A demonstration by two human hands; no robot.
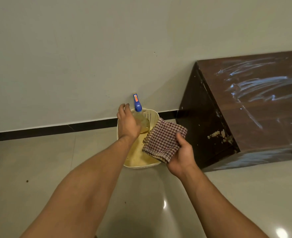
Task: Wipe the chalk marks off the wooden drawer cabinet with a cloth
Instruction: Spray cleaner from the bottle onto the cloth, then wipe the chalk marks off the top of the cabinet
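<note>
A dark wooden cabinet [255, 114] stands at the right against the wall, its top smeared with white chalk marks [258, 85]. My right hand [181, 157] holds a folded red-and-white checked cloth [164, 140] over a cream plastic basket. My left hand [128, 122] grips a clear spray bottle [139, 115] with a blue nozzle and yellowish liquid, over the basket's far end. The bottle's lower part is hidden behind my hand.
The cream basket [152, 115] sits on the glossy tiled floor [38, 160] next to the wall, just left of the cabinet. A black skirting strip [56, 129] runs along the wall's base. The cabinet's side has chipped patches near its lower corner.
</note>
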